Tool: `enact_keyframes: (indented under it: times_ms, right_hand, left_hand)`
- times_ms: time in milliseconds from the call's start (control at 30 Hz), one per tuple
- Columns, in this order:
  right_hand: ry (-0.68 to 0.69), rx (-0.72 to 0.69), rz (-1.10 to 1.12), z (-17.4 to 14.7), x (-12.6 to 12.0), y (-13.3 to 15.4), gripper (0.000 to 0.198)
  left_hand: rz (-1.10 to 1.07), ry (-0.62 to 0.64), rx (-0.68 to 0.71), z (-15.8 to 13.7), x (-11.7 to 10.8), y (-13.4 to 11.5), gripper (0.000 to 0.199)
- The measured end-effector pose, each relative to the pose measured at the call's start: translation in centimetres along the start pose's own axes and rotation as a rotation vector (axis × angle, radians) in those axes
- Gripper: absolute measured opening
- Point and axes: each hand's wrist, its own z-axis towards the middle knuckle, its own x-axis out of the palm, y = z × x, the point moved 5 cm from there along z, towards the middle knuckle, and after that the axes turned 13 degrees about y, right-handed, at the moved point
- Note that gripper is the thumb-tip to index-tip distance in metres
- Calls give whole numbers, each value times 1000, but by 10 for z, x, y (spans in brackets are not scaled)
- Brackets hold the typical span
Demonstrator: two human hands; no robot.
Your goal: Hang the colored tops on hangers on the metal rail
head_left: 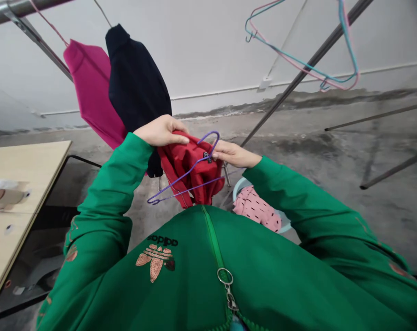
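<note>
Between my hands hangs a red garment [184, 158] with a dark label at its neck. A purple hanger [213, 133] lies across it, its hook pointing up and its left shoulder end sticking out past the cloth. My left hand [165, 130] is closed on the garment's upper left edge, thumb on top. On the other side, my right hand [235, 153] pinches the garment's neck beside the label, close to the base of the hook. Its fingertips are partly hidden, so whether it also grips the hanger is unclear.
A magenta garment [93, 87] and a dark navy garment [135, 82] hang from a metal rack [25, 9] at left. Blue and pink hangers [298, 64] hang upper right. Below my right arm sits a light blue basin [286, 225] holding pink spotted cloth [256, 209]. A wooden table [25, 161] stands left.
</note>
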Motion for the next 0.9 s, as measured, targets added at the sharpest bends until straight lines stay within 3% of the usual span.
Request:
enact_keyframes:
  times_ms: [167, 267, 367, 467, 633, 767, 900]
  right_hand:
    - [-17, 45, -16, -10, -18, 22, 49]
    - [3, 68, -24, -7, -28, 39, 49]
    - [47, 81, -131, -3, -39, 55, 47]
    - [40, 81, -294, -3, -53, 64, 45]
    - [-32, 88, -623, -2, -72, 73, 36]
    - [-112, 182, -845, 2, -81, 72, 28]
    - [-268, 308, -907, 0, -86, 62, 29]
  left_hand:
    - [618, 18, -85, -6, -1, 24, 47]
    - [1004, -100, -200, -4, 4, 33, 51]
    - [1183, -242, -241, -2, 9, 38, 45]
    - [1196, -320, -265, -2, 5, 44, 41]
    - [1087, -348, -304, -4, -12, 55, 38]
    - [1009, -372, -339, -7, -18, 58, 37]
    - [921, -393, -393, -10, -17, 61, 37]
